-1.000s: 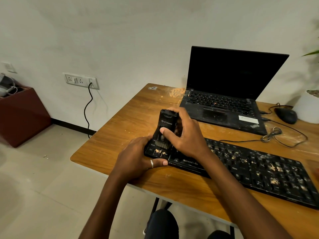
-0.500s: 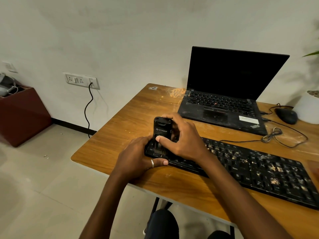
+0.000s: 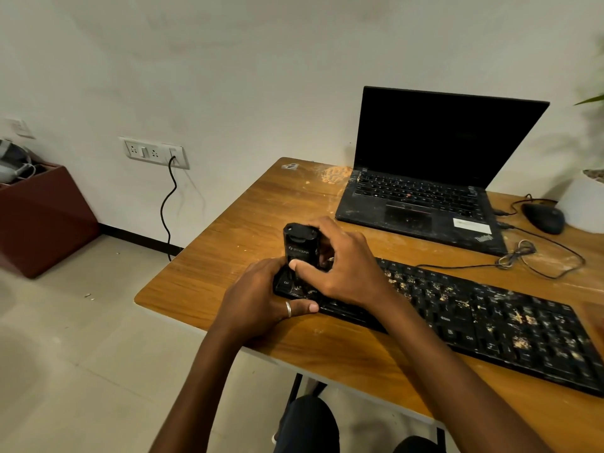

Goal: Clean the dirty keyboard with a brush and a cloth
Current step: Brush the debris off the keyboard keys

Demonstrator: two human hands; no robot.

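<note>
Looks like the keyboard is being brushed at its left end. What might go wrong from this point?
Three risks stand out.

1. The keyboard lies near the table edge, so swept crumbs may fall to the floor.
2. The brush works only at the left end; crumbs farther right could be missed.
3. The right hand bears down on the brush while the left hand steadies that corner, so hard strokes might pop a keycap.

A black keyboard (image 3: 474, 322) is lying flat across the lower right of the frame, its keys speckled with pale crumbs. A black brush (image 3: 300, 245) is standing nearly upright at centre frame, its lower end pressing on the keyboard's left-end keys.
</note>
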